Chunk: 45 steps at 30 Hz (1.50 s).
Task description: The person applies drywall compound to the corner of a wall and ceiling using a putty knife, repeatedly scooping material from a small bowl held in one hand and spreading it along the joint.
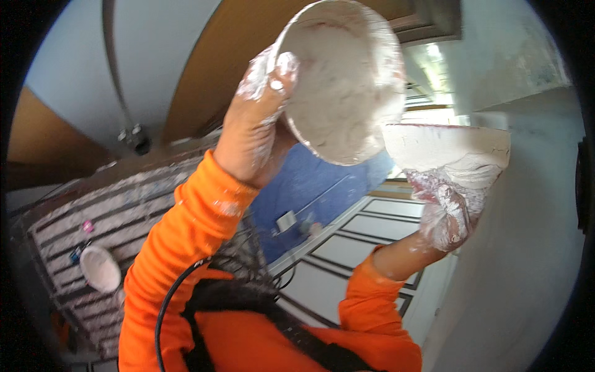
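Observation:
My left hand point(269, 102), splattered with white paste, grips the side of a round white tub point(338, 84), which is tilted toward me and shows pale grey paste inside. My right hand point(447, 211), coated in white and reddish smears, is closed on a wide scraper point(446, 142) loaded with white paste. The scraper's broad edge points up, beside the lower right rim of the tub. Both arms are raised, in orange sleeves.
A plain grey wall point(508, 279) stands close on my right. Below are a slatted, paste-stained platform point(62, 242) holding a white bowl point(99, 268), a blue floor covering point(310, 180) and white panels with dark trim point(390, 208). Wood-and-white panelling point(136, 56) is at upper left.

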Tool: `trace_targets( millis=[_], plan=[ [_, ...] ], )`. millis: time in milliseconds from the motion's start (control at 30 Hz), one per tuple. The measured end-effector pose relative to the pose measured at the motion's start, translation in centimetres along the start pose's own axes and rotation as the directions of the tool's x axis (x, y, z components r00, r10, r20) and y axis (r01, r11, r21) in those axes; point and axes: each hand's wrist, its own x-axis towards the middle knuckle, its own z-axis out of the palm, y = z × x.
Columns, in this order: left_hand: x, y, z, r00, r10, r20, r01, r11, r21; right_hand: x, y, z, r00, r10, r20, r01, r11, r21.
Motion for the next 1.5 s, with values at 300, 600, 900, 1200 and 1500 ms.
trace_targets(
  millis=[300, 600, 900, 1200, 1500],
  plan=[
    [-2.8, 2.1, -2.6, 0.991, -0.057, 0.119, 0.055, 0.998, 0.020, 0.5, 2.8, 3.5, 0.626, 0.299, 0.720, 0.288, 0.769, -0.570],
    [-5.2, -1.7, -3.8, 0.971, 0.233, 0.056, -0.223, 0.788, 0.574, -2.6, 6.9, 6.4, 0.567, 0.717, 0.404, -0.816, 0.557, 0.157],
    [-2.8, 0.2, -1.3, 0.999, 0.018, -0.044, -0.021, 0.998, -0.054, 0.2, 6.8, 4.8, 0.656, 0.510, 0.556, -0.622, -0.052, 0.782],
    [5.5, 3.0, 5.2, 0.951, 0.210, 0.226, -0.146, 0.952, -0.269, 7.5, 1.1, 8.3, 0.702, 0.272, 0.658, -0.576, -0.325, 0.750],
    [6.9, 4.3, 10.6, 0.976, 0.168, 0.142, -0.109, 0.929, -0.354, 10.3, -5.1, 6.1, 0.819, 0.266, 0.508, -0.537, 0.048, 0.842]
  ],
)
